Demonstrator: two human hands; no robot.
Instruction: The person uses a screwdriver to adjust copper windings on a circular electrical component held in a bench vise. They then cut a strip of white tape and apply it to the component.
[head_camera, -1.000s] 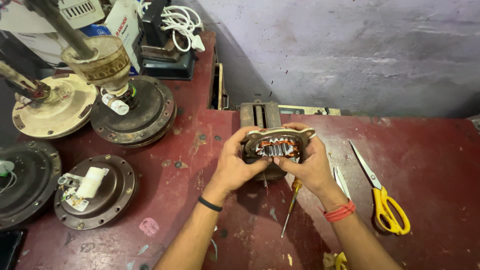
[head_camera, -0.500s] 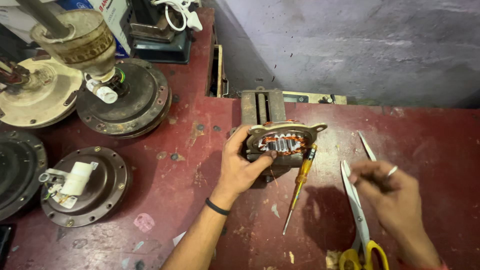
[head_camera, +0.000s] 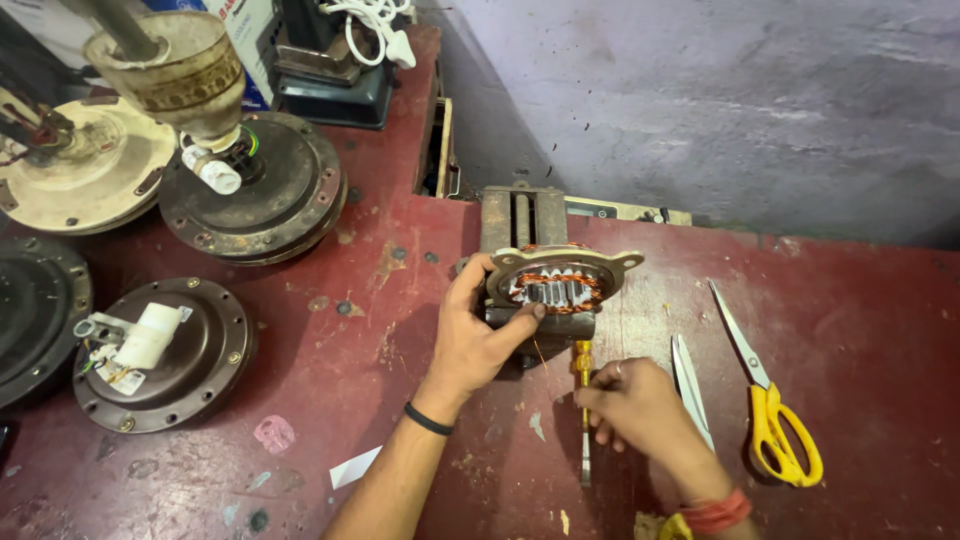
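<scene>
Left hand (head_camera: 480, 340) clamps the motor stator (head_camera: 556, 290) upright on the red tabletop (head_camera: 850, 300); right hand (head_camera: 635, 405) fingers pinch the yellow screwdriver (head_camera: 583, 400) lying below it. A slip could nick the copper windings.

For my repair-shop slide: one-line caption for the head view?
Left hand steadies a copper-wound motor stator on a red workbench while right hand grasps a yellow-handled screwdriver.

Soft, even overhead light, sharp focus throughout, faint shadows under the forearms, mild wide-angle bending at the edges.
</scene>
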